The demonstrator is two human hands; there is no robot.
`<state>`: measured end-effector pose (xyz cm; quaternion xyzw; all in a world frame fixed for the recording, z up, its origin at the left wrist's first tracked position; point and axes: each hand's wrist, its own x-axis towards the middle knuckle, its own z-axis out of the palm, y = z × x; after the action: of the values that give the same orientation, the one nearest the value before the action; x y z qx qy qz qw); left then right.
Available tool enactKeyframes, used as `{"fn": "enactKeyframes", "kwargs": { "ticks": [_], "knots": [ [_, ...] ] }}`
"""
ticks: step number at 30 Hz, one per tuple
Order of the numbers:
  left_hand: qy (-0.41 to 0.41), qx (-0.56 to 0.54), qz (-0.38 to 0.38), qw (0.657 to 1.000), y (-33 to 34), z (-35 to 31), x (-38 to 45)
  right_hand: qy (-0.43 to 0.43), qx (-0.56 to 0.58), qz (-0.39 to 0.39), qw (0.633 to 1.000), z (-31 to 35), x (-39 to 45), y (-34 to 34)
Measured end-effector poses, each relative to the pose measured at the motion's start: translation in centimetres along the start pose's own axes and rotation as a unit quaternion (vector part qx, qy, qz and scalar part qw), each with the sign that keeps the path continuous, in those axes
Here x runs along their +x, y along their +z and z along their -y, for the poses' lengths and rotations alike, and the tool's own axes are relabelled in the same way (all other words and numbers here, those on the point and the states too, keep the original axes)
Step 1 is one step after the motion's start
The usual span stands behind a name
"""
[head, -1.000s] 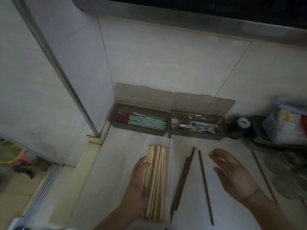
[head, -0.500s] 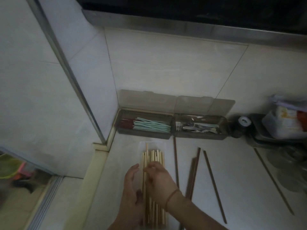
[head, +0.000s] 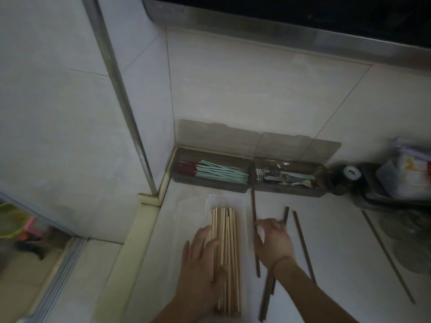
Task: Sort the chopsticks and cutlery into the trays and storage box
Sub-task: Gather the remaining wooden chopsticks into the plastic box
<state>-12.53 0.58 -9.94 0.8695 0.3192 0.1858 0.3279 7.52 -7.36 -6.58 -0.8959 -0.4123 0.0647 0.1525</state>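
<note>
A clear plastic tray (head: 225, 198) on the counter holds a bundle of light bamboo chopsticks (head: 229, 241). My left hand (head: 203, 259) lies flat on the bundle, fingers slightly apart. To its right, my right hand (head: 272, 243) arches palm down over dark wooden chopsticks: one (head: 253, 206) by my thumb, a pair (head: 265, 297) under my fingers and wrist. Whether it grips them is unclear. Another dark chopstick (head: 303, 243) lies just right, and one more (head: 387, 255) further off. The brown storage box (head: 210, 185) at the wall holds green and red chopsticks (head: 221, 173) and metal cutlery (head: 289, 178).
The box's lids stand open against the tiled wall. A dark jar with a white lid (head: 352, 173), a dish with packets (head: 405, 180) and glassware (head: 415, 241) crowd the right side. The counter's left edge (head: 144, 229) drops to the floor.
My right hand came from the right over the bamboo bundle, then moved back right onto the dark chopsticks. My left hand stayed on the bundle. The view shifted closer.
</note>
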Motion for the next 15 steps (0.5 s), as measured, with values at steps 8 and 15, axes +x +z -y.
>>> {"fn": "enactKeyframes", "kwargs": {
  "ticks": [8, 15],
  "knots": [
    [-0.058, 0.124, 0.141, 0.980, -3.5, 0.8, -0.1, -0.012, -0.208, 0.129, 0.970, 1.5, 0.6, 1.7],
    [-0.054, 0.158, 0.140, 0.976, -2.6, 0.5, 0.2, 0.035, -0.027, -0.031, 0.999, 1.5, -1.1, -0.3]
  ]
}}
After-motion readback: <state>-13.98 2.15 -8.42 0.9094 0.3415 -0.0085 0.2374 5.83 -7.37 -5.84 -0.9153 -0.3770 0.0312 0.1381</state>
